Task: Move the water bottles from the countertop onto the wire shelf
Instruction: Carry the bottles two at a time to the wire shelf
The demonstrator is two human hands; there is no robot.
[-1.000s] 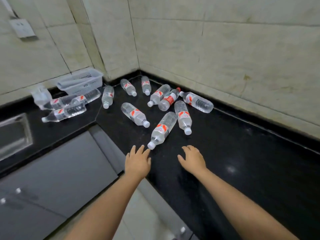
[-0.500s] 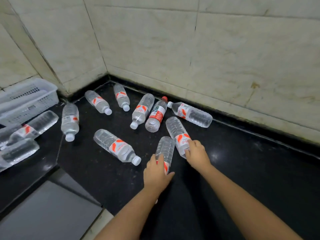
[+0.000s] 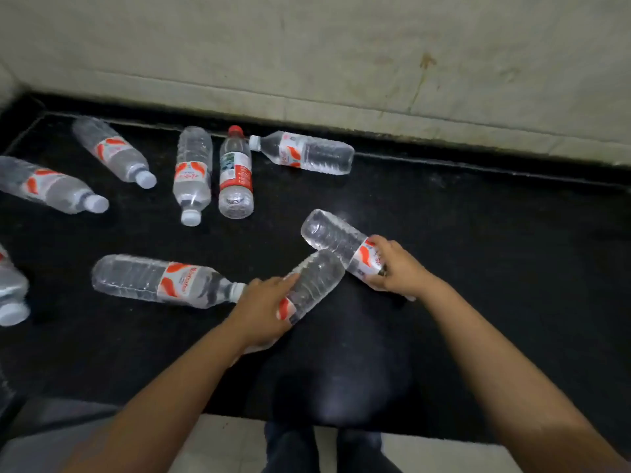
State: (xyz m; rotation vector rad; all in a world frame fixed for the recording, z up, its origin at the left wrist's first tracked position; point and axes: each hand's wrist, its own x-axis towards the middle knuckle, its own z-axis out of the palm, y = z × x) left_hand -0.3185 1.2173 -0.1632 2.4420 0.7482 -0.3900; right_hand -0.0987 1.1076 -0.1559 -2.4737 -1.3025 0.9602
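Having reached in a second ago, left hand (image 3: 261, 310) and right hand (image 3: 396, 264) each grip a bottle (left's (image 3: 316, 279), right's (image 3: 336, 242)) on the table (image 3: 478, 250); lifting looks next.

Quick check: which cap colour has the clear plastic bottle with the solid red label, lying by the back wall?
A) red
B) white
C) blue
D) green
A: the clear plastic bottle with the solid red label has a red cap pointing toward the wall; its neighbours' caps are white.

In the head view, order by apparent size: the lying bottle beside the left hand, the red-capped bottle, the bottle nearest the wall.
1. Bottle beside the left hand, nearest the camera.
2-3. Red-capped bottle and bottle nearest the wall: alike.
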